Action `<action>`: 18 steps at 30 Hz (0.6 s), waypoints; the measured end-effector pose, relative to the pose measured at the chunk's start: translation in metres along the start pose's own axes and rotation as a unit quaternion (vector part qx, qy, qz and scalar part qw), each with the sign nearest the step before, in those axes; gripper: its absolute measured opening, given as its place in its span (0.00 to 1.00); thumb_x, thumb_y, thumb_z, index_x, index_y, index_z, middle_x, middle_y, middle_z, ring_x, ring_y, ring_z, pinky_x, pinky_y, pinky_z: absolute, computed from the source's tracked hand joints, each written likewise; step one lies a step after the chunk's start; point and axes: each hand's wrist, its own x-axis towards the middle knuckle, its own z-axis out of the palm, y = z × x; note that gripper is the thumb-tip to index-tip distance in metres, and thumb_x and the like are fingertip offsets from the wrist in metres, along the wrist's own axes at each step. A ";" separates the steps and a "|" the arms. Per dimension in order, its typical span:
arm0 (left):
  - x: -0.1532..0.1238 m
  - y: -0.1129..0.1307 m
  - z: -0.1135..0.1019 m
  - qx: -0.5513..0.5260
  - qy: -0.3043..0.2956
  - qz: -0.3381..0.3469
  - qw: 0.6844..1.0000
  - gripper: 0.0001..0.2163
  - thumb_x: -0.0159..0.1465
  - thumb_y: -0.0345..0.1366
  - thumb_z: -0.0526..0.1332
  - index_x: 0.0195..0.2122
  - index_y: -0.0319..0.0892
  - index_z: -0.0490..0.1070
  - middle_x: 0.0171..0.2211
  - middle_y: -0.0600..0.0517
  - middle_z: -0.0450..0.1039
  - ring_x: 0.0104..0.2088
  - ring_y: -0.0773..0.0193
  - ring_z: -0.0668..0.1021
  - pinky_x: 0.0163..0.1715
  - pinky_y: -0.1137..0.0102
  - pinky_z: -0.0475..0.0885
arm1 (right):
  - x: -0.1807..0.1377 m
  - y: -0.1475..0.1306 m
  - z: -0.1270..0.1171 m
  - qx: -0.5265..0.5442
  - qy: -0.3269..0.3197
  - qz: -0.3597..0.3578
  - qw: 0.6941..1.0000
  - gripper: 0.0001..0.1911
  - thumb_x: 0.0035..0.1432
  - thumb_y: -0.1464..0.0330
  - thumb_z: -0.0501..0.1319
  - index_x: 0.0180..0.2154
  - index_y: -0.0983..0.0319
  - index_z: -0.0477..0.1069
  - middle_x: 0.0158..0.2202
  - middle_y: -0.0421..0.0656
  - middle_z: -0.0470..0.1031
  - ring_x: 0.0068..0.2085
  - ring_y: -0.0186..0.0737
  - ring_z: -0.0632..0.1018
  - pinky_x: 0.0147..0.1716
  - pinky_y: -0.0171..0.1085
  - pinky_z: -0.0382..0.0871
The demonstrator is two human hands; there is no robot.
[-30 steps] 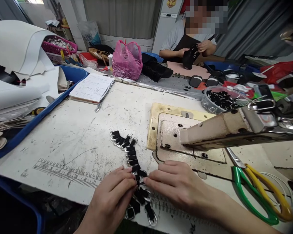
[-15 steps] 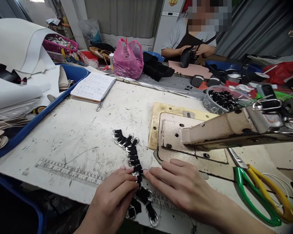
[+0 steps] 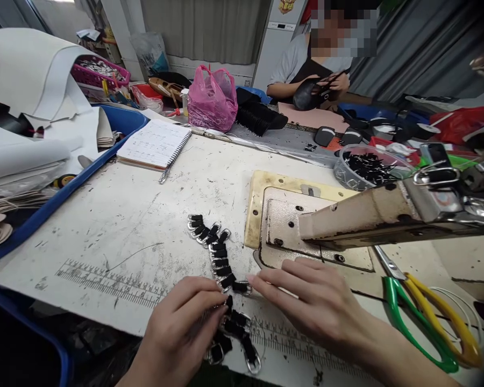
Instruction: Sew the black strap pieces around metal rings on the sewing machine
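Observation:
A chain of small black strap pieces with metal buckles runs down the white worktable toward me. My left hand lies over the near end of the chain, fingers curled and pinching one of the pieces. My right hand reaches in from the right, its fingertips pinching a black buckle piece at the chain's middle. More buckle pieces lie under and just in front of my left hand.
A sewing machine's arm and plate stand at the right, with green and yellow scissors beside them. A clear bowl of black parts, a spiral notebook, a pink bag and a blue tray ring the table. Another person sits opposite.
My right hand has pulled one buckle piece a little to the right, away from the chain. My left hand has curled tighter on the near pieces. The person opposite has shifted the dark item.

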 end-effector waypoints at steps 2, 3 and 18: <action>0.003 0.001 0.001 0.025 0.003 -0.028 0.999 0.09 0.66 0.23 0.61 0.43 0.43 0.74 0.41 0.48 0.76 0.42 0.61 0.79 0.39 0.68 0.78 | 0.002 0.004 0.001 -0.012 0.005 -0.018 1.000 0.18 0.73 0.76 0.45 0.47 0.68 0.74 0.39 0.46 0.81 0.31 0.39 0.72 0.30 0.40 0.58; 0.004 0.000 0.002 0.036 0.002 -0.036 0.999 0.08 0.67 0.25 0.61 0.44 0.43 0.74 0.41 0.47 0.76 0.42 0.60 0.79 0.39 0.67 0.78 | 0.003 0.006 0.003 -0.012 0.006 -0.027 1.000 0.18 0.73 0.76 0.45 0.47 0.68 0.74 0.38 0.45 0.81 0.30 0.39 0.71 0.29 0.40 0.58; 0.009 -0.008 0.006 0.048 -0.019 -0.059 0.997 0.10 0.68 0.26 0.58 0.45 0.43 0.75 0.42 0.46 0.77 0.43 0.57 0.79 0.39 0.62 0.79 | 0.010 0.008 0.013 0.023 -0.021 -0.043 0.999 0.14 0.72 0.76 0.50 0.46 0.69 0.74 0.33 0.44 0.78 0.28 0.38 0.70 0.27 0.39 0.61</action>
